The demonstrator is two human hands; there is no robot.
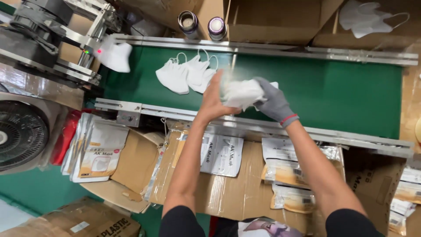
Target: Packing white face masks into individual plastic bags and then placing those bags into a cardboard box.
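Note:
Over the near rail of a green conveyor belt (333,92), my bare left hand (213,97) and my grey-gloved right hand (272,102) both hold a small stack of white folded face masks (242,93), which is motion-blurred. Two or three more white masks (186,74) lie on the belt just left of my left hand. Another white mask (115,54) hangs at the machine outlet at the belt's left end. Below my arms, flat mask pouches (224,154) lie on cardboard.
A metal machine (48,39) stands at the upper left, with a black fan (19,134) below it. A pile of pouches (94,151) lies at the left and more pouches (287,175) at the right. Two cans (202,25) and cardboard boxes (276,19) stand behind the belt.

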